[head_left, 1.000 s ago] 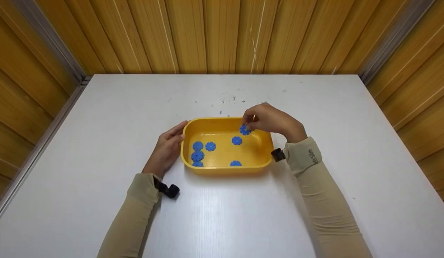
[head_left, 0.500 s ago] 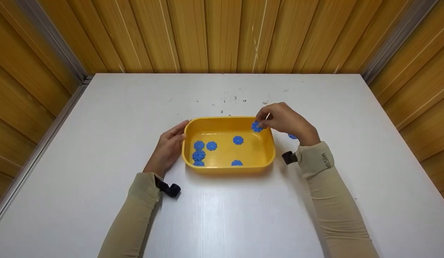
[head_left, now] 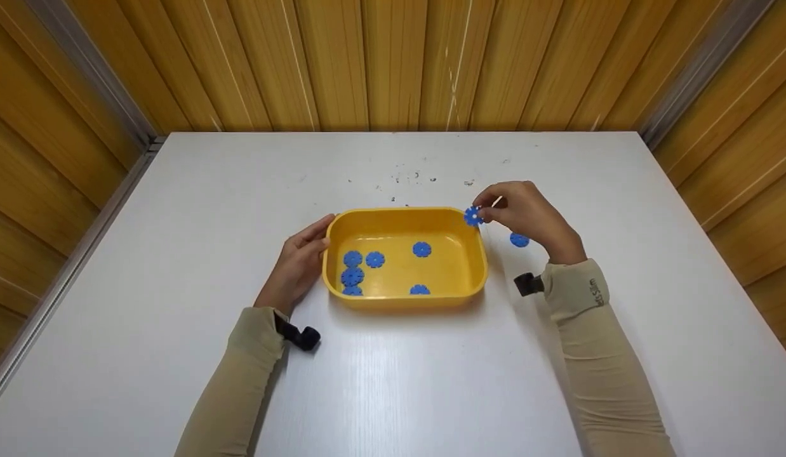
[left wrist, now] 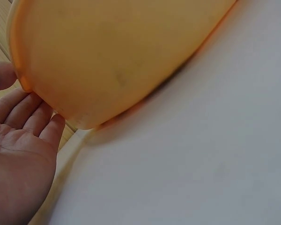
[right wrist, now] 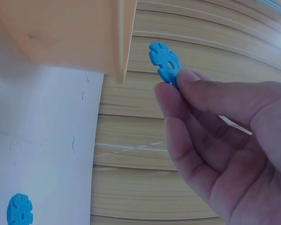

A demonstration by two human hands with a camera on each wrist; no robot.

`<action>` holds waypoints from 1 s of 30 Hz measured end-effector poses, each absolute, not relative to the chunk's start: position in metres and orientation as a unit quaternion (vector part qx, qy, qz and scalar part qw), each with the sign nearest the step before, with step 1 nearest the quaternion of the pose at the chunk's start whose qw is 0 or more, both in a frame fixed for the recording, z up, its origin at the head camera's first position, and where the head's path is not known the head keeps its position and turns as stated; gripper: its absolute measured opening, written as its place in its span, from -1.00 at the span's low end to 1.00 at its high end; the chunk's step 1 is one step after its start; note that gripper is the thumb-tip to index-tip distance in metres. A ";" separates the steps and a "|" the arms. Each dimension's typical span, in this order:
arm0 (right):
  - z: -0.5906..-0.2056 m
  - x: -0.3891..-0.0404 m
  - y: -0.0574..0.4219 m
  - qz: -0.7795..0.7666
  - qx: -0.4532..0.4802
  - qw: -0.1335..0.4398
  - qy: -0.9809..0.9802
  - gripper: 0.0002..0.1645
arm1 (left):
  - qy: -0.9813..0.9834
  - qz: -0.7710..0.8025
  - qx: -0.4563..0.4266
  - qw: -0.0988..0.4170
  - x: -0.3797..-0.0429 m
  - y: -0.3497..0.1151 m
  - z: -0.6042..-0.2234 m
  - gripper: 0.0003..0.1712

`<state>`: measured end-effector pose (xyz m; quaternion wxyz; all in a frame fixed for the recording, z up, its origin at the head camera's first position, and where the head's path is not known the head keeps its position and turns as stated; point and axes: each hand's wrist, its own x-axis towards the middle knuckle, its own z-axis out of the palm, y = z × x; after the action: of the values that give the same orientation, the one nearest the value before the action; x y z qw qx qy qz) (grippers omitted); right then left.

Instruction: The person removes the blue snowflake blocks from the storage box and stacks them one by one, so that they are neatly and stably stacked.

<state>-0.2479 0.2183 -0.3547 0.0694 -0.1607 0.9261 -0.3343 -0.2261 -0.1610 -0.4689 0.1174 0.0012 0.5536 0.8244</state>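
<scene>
A yellow plastic tub (head_left: 406, 302) stands on the white table with several blue notched building discs (head_left: 421, 249) lying inside it. My left hand (head_left: 296, 263) is at the tub's left end, its nearly straight fingers (left wrist: 23, 112) touching the outer wall and the thumb at the rim. Over the tub's far right corner, my right hand (head_left: 523, 209) pinches one blue building disc (right wrist: 165, 61) between thumb and fingers. In the right wrist view that disc is held up beside the tub's rim, its center hole showing.
Another blue disc (head_left: 519, 240) lies on the white table (head_left: 380, 381), right of the tub and below the right hand. Dark specks mark the table behind the tub. Yellow ribbed panels (head_left: 393, 63) rise beyond the table's far edge.
My right hand has moved right with its disc, from inside the tub to the far right corner of its rim. The disc on the table has come into sight. My left hand stays put.
</scene>
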 end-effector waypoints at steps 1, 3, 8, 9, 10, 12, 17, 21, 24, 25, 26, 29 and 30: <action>-0.355 -0.247 0.219 -0.336 -0.156 0.070 0.926 -0.75 | 0.553 0.825 0.001 0.117 -0.226 -0.161 -0.469 -0.34; -0.355 -0.247 0.222 -0.338 -0.145 0.069 0.927 -0.74 | 0.551 0.826 0.002 0.116 -0.226 -0.161 -0.469 -0.34; -0.360 -0.246 0.230 -0.342 -0.130 0.062 0.928 -0.74 | 0.550 0.828 0.007 0.112 -0.226 -0.162 -0.470 -0.34; -0.361 -0.246 0.231 -0.343 -0.127 0.061 0.929 -0.75 | 0.550 0.828 0.008 0.112 -0.225 -0.162 -0.470 -0.33; -0.363 -0.246 0.234 -0.342 -0.124 0.061 0.929 -0.74 | 0.550 0.828 0.008 0.112 -0.225 -0.163 -0.470 -0.33; -0.367 -0.247 0.238 -0.341 -0.114 0.065 0.931 -0.74 | 0.553 0.826 0.009 0.113 -0.225 -0.163 -0.470 -0.33; -0.378 -0.248 0.250 -0.335 -0.092 0.075 0.935 -0.71 | 0.557 0.823 0.003 0.115 -0.224 -0.162 -0.469 -0.34; -0.387 -0.251 0.260 -0.334 -0.079 0.078 0.936 -0.71 | 0.552 0.826 0.002 0.114 -0.225 -0.161 -0.468 -0.35; -0.393 -0.251 0.268 -0.338 -0.070 0.084 0.935 -0.70 | 0.552 0.826 0.005 0.114 -0.226 -0.161 -0.469 -0.34; -0.395 -0.252 0.270 -0.340 -0.067 0.086 0.934 -0.69 | 0.553 0.825 0.005 0.114 -0.226 -0.161 -0.469 -0.34; -0.396 -0.252 0.272 -0.341 -0.065 0.088 0.934 -0.69 | 0.554 0.825 0.005 0.114 -0.226 -0.161 -0.470 -0.34; -0.400 -0.254 0.278 -0.343 -0.062 0.091 0.933 -0.68 | 0.554 0.825 0.004 0.114 -0.226 -0.161 -0.470 -0.34; -0.402 -0.254 0.280 -0.342 -0.060 0.092 0.933 -0.68 | 0.553 0.825 0.003 0.115 -0.226 -0.161 -0.469 -0.34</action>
<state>-0.2545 0.2802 -0.4016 0.0918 -0.0604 0.9334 -0.3417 -0.2262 -0.1612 -0.4694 0.1147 0.0034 0.5535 0.8249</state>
